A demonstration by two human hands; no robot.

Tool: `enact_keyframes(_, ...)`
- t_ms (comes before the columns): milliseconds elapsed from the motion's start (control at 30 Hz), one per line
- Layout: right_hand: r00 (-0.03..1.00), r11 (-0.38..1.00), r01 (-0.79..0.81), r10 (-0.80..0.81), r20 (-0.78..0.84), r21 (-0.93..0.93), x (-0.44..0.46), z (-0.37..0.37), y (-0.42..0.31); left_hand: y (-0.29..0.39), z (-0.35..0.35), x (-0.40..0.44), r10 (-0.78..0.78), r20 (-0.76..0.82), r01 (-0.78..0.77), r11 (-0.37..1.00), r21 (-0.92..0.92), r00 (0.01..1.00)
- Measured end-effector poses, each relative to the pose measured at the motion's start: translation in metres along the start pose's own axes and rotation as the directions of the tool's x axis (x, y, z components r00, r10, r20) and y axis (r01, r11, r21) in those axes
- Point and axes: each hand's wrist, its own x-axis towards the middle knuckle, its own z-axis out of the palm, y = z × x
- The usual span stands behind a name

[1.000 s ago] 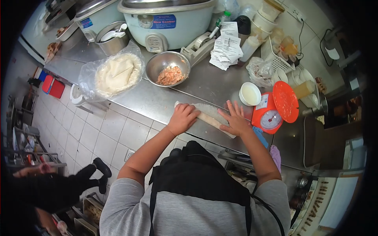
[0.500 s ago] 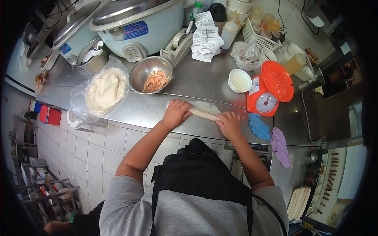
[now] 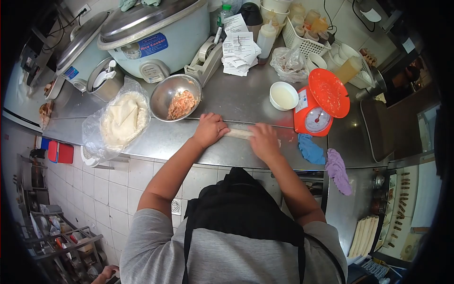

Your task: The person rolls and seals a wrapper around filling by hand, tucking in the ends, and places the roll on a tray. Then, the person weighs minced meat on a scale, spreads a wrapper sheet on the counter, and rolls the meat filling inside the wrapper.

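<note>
A long, pale uncooked spring roll lies near the front edge of the steel counter. My left hand is closed over its left end, fingers curled. My right hand rests over its right part, fingers bent and slightly blurred, covering that end. Left of my hands, a steel bowl holds pinkish minced filling. Beyond it, thin pale wrapper sheets lie stacked in an open plastic bag. A white bowl with pale liquid stands behind my right hand.
A red dial scale stands at the right, with a blue cloth and a purple cloth before it. Rice cookers, a tape dispenser and paper slips line the back. Several long rolls lie lower right. Another person's hand shows lower left.
My right hand has moved left along the roll, closer to my left hand. The white flour patch behind the roll is less visible. The view has shifted slightly.
</note>
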Motion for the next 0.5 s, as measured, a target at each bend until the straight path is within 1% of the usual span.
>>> enact_keyframes(33, 0.997, 0.993, 0.076, -0.077, 0.010, 0.086, 0.002, 0.001, -0.005, 0.000, -0.001, 0.000, 0.008, 0.005, -0.008, 1.000, 0.001, 1.000)
enact_keyframes(133, 0.989, 0.995, 0.016, -0.030, 0.142, 0.100, 0.003, 0.011, -0.003, 0.001, -0.004, 0.001, 0.022, 0.018, -0.022, 0.999, 0.025, 1.000)
enact_keyframes(167, 0.989, 0.992, 0.020, -0.038, 0.144, 0.124, 0.003, 0.014, -0.001, 0.003, -0.004, 0.000, 0.025, 0.020, -0.026, 0.999, 0.035, 0.999)
enact_keyframes(267, 0.987, 0.985, 0.017, -0.045, 0.156, 0.174, 0.003, 0.017, 0.007, 0.018, 0.002, -0.003, 0.118, -0.122, -0.116, 0.993, 0.024, 0.985)
enact_keyframes(300, 0.986, 0.984, 0.008, -0.038, 0.162, 0.179, 0.003, 0.016, 0.007, 0.020, 0.003, -0.005, 0.157, -0.075, -0.156, 0.988, 0.019, 0.985)
enact_keyframes(333, 0.985, 0.983, -0.001, -0.030, 0.168, 0.183, 0.003, 0.016, 0.007, 0.021, 0.006, -0.007, 0.159, -0.069, -0.157, 0.987, 0.028, 0.985)
enact_keyframes(433, 0.975, 0.991, -0.093, 0.071, 0.209, 0.100, 0.004, 0.009, 0.005, 0.019, 0.011, -0.005, 0.166, -0.057, -0.164, 0.986, 0.036, 0.984)
enact_keyframes(500, 0.956, 0.976, -0.213, 0.216, 0.197, -0.032, 0.004, 0.006, 0.010, 0.016, 0.010, 0.000, 0.170, -0.055, -0.170, 0.985, 0.011, 0.984)
